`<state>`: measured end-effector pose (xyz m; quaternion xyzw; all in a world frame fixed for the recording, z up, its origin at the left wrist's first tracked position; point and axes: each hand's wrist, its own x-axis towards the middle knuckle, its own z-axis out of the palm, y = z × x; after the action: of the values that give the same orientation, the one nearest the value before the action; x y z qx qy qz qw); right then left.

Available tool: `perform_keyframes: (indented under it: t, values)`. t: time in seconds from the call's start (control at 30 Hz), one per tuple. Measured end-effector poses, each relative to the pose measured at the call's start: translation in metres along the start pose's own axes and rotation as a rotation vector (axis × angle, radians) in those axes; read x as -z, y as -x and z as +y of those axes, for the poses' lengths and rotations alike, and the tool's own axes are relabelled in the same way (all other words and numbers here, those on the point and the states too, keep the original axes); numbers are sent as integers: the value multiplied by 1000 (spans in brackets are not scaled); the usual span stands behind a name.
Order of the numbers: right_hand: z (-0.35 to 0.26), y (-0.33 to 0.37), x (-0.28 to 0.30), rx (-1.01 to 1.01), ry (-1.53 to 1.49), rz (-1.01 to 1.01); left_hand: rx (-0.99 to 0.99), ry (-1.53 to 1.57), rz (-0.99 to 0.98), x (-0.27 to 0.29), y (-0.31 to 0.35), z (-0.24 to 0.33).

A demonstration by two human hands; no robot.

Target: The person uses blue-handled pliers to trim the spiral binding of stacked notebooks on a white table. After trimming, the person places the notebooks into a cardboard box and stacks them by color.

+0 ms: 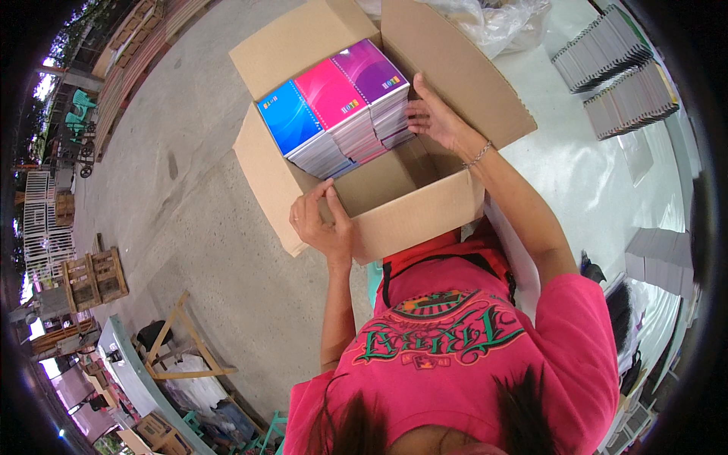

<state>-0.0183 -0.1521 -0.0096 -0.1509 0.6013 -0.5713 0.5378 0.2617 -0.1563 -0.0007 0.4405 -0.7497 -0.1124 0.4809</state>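
- Well left of the cardboard box, a wooden pallet.
- At the box's near left corner, the left hand, fingers bent at the rim; whether they grip cannot be told.
- Inside the box, notebook stacks: blue, pink, purple.
- At the box's right interior, the right hand, fingers loosely parted beside the purple stack.
- Right of the box, a white desk bearing spiral-bound stacks.
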Motion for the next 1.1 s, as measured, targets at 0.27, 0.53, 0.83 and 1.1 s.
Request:
perform_keyframes:
  t: [0.27,0.53,0.83,1.1]
  values:
    - [-1,3,0,70,77,2,-18,26,-9,-1,0,0]
    - [-5,9,-3,52,81,13,-23,-5,-6,0,1,1]
    - [-5,7,1,64,146,-49,3,-3,-2,0,-2,4]
    - [-2,9,-1,74,158,26,4,22,5,0,0,2]
